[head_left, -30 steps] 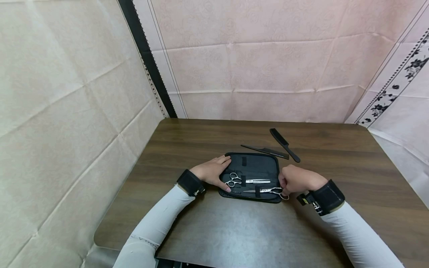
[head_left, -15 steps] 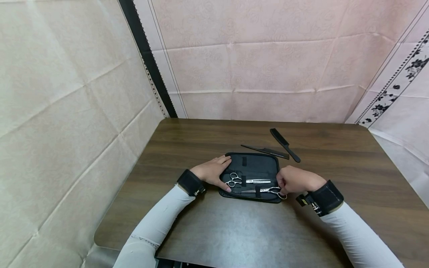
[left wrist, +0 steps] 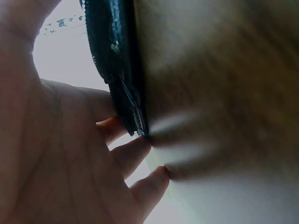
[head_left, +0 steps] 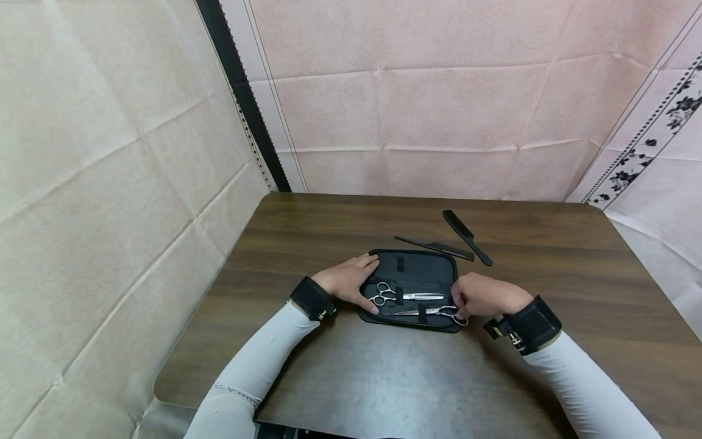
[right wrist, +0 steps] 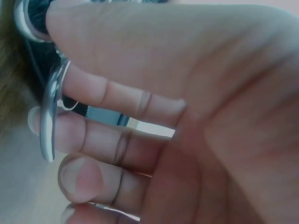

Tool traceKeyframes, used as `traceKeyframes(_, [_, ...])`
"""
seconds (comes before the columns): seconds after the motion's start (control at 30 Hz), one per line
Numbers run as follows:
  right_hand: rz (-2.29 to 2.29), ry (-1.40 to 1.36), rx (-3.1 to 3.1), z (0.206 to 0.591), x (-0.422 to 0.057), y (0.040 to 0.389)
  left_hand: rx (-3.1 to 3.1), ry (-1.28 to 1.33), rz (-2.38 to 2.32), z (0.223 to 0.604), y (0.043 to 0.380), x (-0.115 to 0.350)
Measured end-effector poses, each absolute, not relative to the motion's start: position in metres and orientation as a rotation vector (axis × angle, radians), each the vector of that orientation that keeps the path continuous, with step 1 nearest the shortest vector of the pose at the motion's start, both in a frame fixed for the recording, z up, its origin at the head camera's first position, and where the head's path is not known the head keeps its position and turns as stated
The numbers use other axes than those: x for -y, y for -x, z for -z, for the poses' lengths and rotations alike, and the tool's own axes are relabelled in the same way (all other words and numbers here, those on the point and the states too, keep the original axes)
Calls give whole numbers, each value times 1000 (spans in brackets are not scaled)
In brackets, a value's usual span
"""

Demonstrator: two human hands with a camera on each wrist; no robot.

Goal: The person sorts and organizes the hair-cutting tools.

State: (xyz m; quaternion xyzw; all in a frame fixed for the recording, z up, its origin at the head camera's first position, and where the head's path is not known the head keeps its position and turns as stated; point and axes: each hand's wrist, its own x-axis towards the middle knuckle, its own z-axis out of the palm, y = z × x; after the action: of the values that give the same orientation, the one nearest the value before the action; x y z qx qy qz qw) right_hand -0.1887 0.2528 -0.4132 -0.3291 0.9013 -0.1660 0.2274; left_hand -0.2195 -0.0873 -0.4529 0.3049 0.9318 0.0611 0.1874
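A black zip case lies unfolded on the table, with two pairs of silver scissors under its elastic loops. My left hand rests on the case's left edge, thumb on the front corner and fingers spread along the side. In the left wrist view the fingertips touch the tabletop beside the zipped edge. At the front right, my right hand pinches the lower scissors by the handle. The handle's finger rest sticks out past the fingers in the right wrist view. The upper scissors lie still, handles to the left.
Behind the case two black combs lie on the wooden table: a thin-tailed comb close to the case's back edge, and a handled comb crossing near its end. Fabric-covered walls stand behind and at the sides.
The lower scissors have slid slightly left, deeper through their loop, with my right hand moving along. My left hand has kept its place on the case.
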Motion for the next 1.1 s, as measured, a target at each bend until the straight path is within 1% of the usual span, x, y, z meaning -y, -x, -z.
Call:
traceKeyframes(0.5, [428, 986, -2514, 414, -252, 190, -2621, -848, -175, 449, 219, 87])
traceKeyframes(1.1, [412, 1007, -2522, 416, -250, 189, -2625, -840, -173, 452, 220, 86])
